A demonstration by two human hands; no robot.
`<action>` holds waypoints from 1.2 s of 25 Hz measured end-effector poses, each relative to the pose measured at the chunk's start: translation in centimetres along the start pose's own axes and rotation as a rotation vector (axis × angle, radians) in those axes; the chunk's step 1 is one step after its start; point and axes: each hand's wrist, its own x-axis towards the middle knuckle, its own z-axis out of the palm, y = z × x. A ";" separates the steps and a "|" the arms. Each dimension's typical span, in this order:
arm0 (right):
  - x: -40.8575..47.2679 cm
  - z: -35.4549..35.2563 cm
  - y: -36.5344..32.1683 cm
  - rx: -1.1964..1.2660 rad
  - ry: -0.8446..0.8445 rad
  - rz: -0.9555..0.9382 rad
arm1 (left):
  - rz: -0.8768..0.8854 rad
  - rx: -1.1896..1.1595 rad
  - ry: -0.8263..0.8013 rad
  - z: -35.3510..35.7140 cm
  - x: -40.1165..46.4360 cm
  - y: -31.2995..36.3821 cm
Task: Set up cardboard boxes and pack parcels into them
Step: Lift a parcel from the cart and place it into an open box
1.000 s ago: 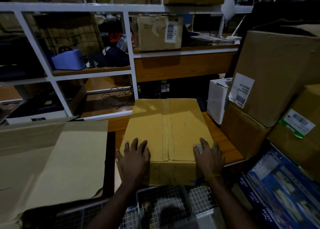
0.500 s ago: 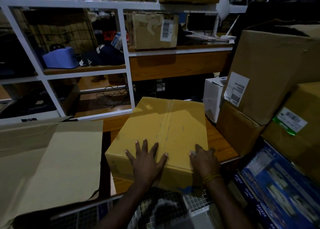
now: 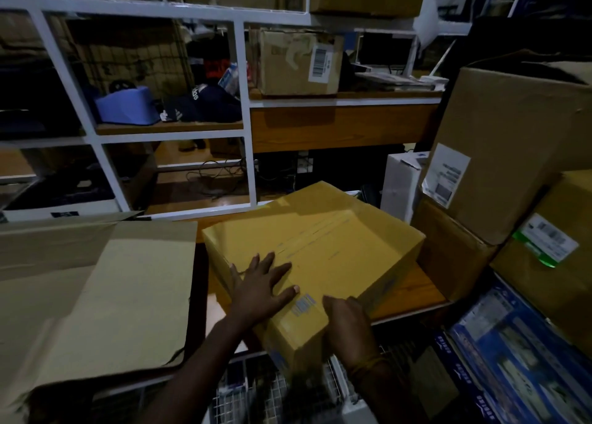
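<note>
A white shelf rack (image 3: 243, 109) stands at the back. On it, left of its middle post, sit a blue case (image 3: 128, 108) and dark caps (image 3: 205, 101); cables (image 3: 214, 180) lie on its lower shelf.

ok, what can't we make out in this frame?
Head view only:
- Yellow box: contents hidden, flaps shut; top printing motion-blurred.
- Right hand: fingertips hidden over the box's near corner.
- Label on the big brown box: text too small.
- Flat cardboard: cut off at left edge.

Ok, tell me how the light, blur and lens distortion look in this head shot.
Head view: dim overall, deep shadow in the shelf bays; the yellow box is motion-smeared, its tape lines doubled; the left hand reads fairly sharp, the right hand softer; wide-angle bending bows the white frame.
</note>
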 end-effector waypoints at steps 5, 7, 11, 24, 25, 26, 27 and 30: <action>-0.1 0.0 -1.3 0.150 0.029 -0.111 | -0.009 -0.059 -0.198 1.4 -4.1 1.3; 0.2 0.1 -1.3 0.182 0.040 -0.141 | 0.030 0.014 -0.183 1.4 -4.7 1.1; 1.0 0.3 -1.1 0.219 0.065 -0.190 | 0.092 -0.142 -0.077 0.9 -5.1 -0.4; 9.4 -2.7 6.7 -0.047 0.300 -0.060 | -0.336 -0.102 0.332 0.9 -4.0 -1.7; 10.2 -3.1 7.8 -0.047 0.287 -0.039 | -0.382 -0.105 0.312 1.1 -3.6 -1.4; 11.0 -3.4 9.0 -0.036 0.285 -0.024 | -0.413 -0.092 0.304 1.3 -3.4 -1.1; 11.6 -3.7 10.0 -0.008 0.285 -0.014 | -0.446 -0.095 0.310 1.4 -3.1 -0.7; 12.9 -3.9 12.1 0.195 0.289 -0.017 | -0.551 -0.170 0.374 1.5 -2.7 0.9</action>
